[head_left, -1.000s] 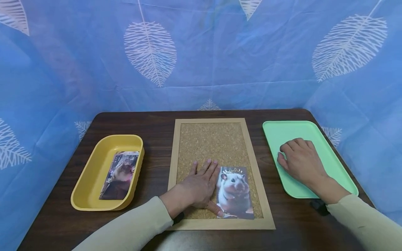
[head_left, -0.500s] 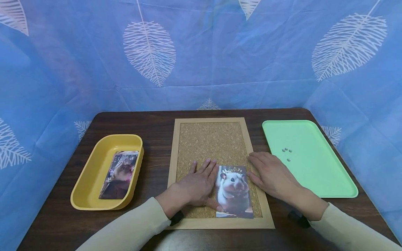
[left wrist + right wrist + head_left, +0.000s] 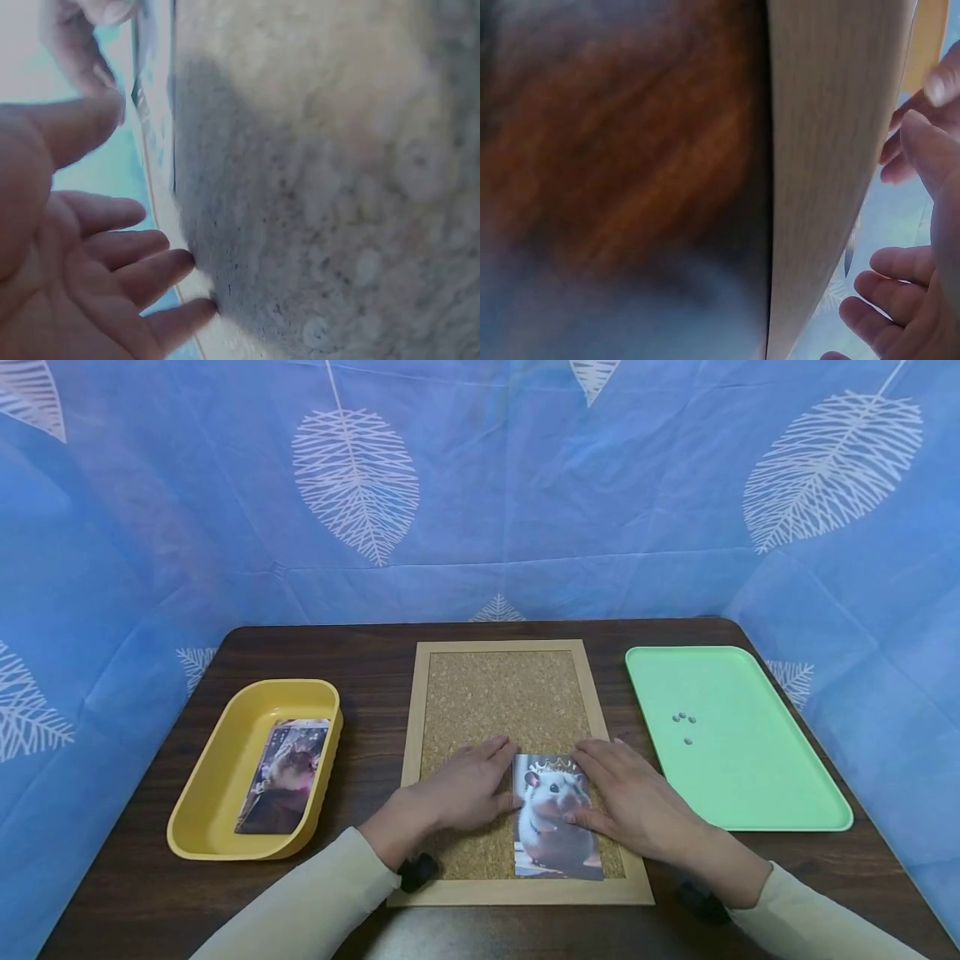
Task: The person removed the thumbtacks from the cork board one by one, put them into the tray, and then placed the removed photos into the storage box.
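Note:
A picture card of a white hamster wearing a crown lies on the lower right of a wood-framed corkboard. My left hand is over the cork beside the card's left edge, its thumb tip at that edge. In the left wrist view its fingers are extended, with some fingertips at the cork. My right hand reaches across the board's right frame; its thumb lies over the card's right side, the fingers near the top right corner. The right wrist view shows thumb and fingers apart, no object visible between them.
A yellow tray on the left holds picture cards. On the right, a green tray carries several small silvery pieces. All stand on a dark wooden table; a blue leaf-patterned cloth hangs behind.
My right hand has moved left from the green tray to the card's right side, uncovering the small pieces. The left hand's fingers have drawn together and its thumb has risen along the card's edge.

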`<state>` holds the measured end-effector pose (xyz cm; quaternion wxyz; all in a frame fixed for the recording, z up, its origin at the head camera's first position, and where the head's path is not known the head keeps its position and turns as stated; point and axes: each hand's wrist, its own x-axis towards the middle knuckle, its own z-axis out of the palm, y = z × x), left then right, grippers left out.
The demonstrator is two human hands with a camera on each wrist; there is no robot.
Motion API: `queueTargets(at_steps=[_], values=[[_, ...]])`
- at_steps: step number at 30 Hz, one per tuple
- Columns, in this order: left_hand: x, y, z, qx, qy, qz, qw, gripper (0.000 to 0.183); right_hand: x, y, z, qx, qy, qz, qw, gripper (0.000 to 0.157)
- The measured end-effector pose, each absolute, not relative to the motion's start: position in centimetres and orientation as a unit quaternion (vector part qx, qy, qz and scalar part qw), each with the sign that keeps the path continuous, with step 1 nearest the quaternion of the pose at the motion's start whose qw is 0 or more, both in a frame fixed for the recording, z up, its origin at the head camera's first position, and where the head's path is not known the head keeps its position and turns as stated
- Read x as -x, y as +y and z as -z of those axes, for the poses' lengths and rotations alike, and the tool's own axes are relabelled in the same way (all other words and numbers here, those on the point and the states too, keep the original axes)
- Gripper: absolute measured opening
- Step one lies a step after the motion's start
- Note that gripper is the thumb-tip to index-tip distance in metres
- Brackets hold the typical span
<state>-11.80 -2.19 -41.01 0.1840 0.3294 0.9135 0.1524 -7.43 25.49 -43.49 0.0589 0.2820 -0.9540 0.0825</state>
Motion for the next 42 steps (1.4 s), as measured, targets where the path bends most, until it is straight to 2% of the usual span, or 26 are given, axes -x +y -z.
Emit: queueTargets(at_steps=[5, 9, 13, 18, 26, 42], values=[[12.8, -2.6, 40.8, -0.28, 0.905, -0.281, 0.154, 0.051, 7.2, 25.5, 43.7, -0.284, -0.954, -0.083, 0.051, 0.092], [13.3, -2.9, 40.9, -0.225, 0.885, -0.375, 0.161, 0.043, 7.1, 25.4, 44.0, -0.282, -0.955, -0.079, 0.04, 0.096], [13.8, -3.1, 41.5, -0.163, 0.818, -0.507, 0.217, 0.039, 7.0, 25.3, 44.1, -0.271, -0.959, -0.078, 0.025, 0.095], [14.7, -3.0, 42.1, -0.044, 0.687, -0.663, 0.294, 0.036, 6.9, 25.1, 44.2, -0.255, -0.963, -0.084, 0.004, 0.096], [15.6, -2.7, 41.9, 0.025, 0.626, -0.704, 0.335, 0.037, 6.9, 25.1, 44.2, -0.246, -0.964, -0.097, -0.008, 0.097], [16.1, -2.7, 42.3, 0.025, 0.585, -0.726, 0.36, 0.04, 6.9, 25.2, 44.4, -0.247, -0.964, -0.099, -0.006, 0.095]])
